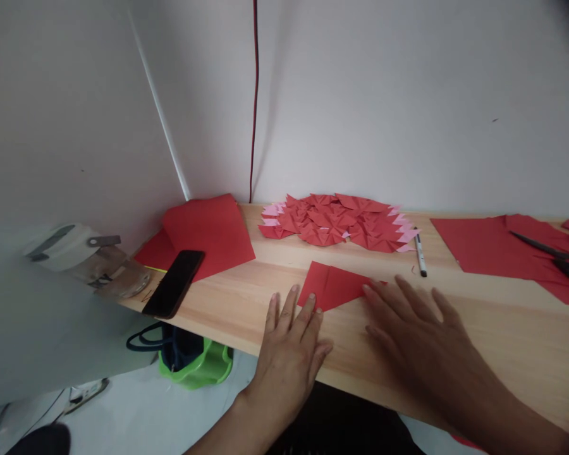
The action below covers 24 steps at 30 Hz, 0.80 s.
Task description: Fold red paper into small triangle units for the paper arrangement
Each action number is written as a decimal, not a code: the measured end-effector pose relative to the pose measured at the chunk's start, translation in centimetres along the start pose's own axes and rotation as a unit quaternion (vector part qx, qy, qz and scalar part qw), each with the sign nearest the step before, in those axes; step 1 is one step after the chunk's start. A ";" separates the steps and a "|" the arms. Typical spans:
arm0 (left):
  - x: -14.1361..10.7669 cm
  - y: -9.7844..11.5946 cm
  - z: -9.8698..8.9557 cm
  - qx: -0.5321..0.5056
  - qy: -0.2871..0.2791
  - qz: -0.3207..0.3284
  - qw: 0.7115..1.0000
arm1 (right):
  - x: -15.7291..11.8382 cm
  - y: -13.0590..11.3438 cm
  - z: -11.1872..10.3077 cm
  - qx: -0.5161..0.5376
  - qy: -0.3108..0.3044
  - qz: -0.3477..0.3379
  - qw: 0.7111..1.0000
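A folded piece of red paper lies flat on the wooden table, with a crease near its left end and a pointed right end. My left hand lies palm down, its fingertips on the paper's lower left edge. Over the pointed right end rests my right hand, fingers spread and covering the tip. Behind the paper, a group of folded red and pink paper pieces sits against the wall. A marker pen lies just beyond my right hand.
Red sheets and a black phone lie at the left, beside a clear bottle with a white lid. More red paper with black scissors is at the right. Below the table stands a green container.
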State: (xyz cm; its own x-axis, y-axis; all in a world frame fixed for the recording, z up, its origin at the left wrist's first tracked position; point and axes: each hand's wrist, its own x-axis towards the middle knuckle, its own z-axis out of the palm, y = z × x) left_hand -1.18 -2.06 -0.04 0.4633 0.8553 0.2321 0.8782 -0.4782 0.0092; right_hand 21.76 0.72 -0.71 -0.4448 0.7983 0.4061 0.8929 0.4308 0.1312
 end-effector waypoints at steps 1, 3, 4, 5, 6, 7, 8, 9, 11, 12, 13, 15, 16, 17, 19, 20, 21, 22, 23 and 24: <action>0.0 0.0 0.0 0.001 0.000 0.000 1.000 | 0.3 -1.0 -0.2 0.010 0.007 -0.020 1.000; 0.1 0.0 -0.1 0.004 -0.003 0.002 1.000 | 0.9 -3.0 -0.5 0.044 0.012 -0.078 0.996; 0.1 0.0 -0.1 0.005 -0.005 0.004 1.000 | 1.2 -3.9 -0.5 0.057 0.002 -0.111 0.992; 0.1 -0.1 -0.2 0.006 -0.007 0.006 1.000 | 1.4 -4.6 -0.5 0.067 -0.007 -0.128 0.990; 0.1 -0.1 -0.2 0.008 -0.009 0.007 1.000 | 1.5 -5.2 -0.4 0.071 -0.012 -0.129 0.989; 0.1 -0.2 -0.2 0.009 -0.009 0.008 1.000 | 1.6 -5.4 -0.3 0.072 -0.011 -0.129 0.989; 0.1 -0.2 -0.2 0.010 -0.009 0.008 1.000 | 1.5 -5.5 -0.1 0.072 -0.010 -0.129 0.989; 0.1 -0.2 -0.2 0.012 -0.006 0.008 1.000 | 1.4 -5.2 0.1 0.069 -0.008 -0.128 0.989; 0.2 -0.2 -0.2 0.013 0.001 0.008 1.000 | 1.2 -4.3 0.4 0.059 -0.005 -0.125 0.990; 0.2 -0.2 -0.2 0.011 0.004 0.008 1.000 | 1.0 -3.6 0.5 0.053 -0.005 -0.118 0.992; 0.3 -0.3 -0.2 0.008 0.006 0.008 1.000 | 0.8 -2.9 0.6 0.047 -0.004 -0.112 0.993; 0.3 -0.3 -0.2 0.001 0.007 0.010 1.000 | 0.4 -1.4 0.7 0.037 -0.007 -0.094 0.995; 0.4 -0.3 -0.2 -0.001 0.006 0.010 1.000 | 0.2 -0.6 0.7 0.034 -0.003 -0.088 0.996; 0.4 -0.3 -0.3 -0.002 0.006 0.011 1.000 | 0.0 0.1 0.7 0.030 -0.003 -0.078 0.997; 0.5 -0.3 -0.4 -0.002 0.008 0.013 1.000 | -0.5 1.3 0.8 0.024 -0.011 -0.056 0.998; 0.5 -0.4 -0.4 -0.003 0.009 0.015 1.000 | -0.7 1.8 0.9 0.024 -0.012 -0.045 0.999; 0.5 -0.3 -0.4 -0.003 0.011 0.015 1.000 | -0.9 2.1 1.0 0.024 -0.015 -0.036 0.999; 0.5 -0.4 -0.4 -0.004 0.012 0.015 1.000 | -1.0 2.4 1.1 0.025 -0.016 -0.028 0.999; 0.5 -0.4 -0.4 -0.006 0.014 0.014 1.000 | -1.1 2.5 1.2 0.026 -0.016 -0.022 0.999; 0.5 -0.4 -0.4 -0.007 0.016 0.013 1.000 | -1.1 2.6 1.2 0.025 -0.015 -0.020 0.999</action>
State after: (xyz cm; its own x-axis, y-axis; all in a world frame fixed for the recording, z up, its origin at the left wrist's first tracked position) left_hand -1.35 -1.52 0.50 0.4820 0.8359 0.2627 0.8640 -0.5032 0.0162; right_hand 24.48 1.45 -1.92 -0.4827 0.7919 0.3741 0.8700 0.4824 0.1014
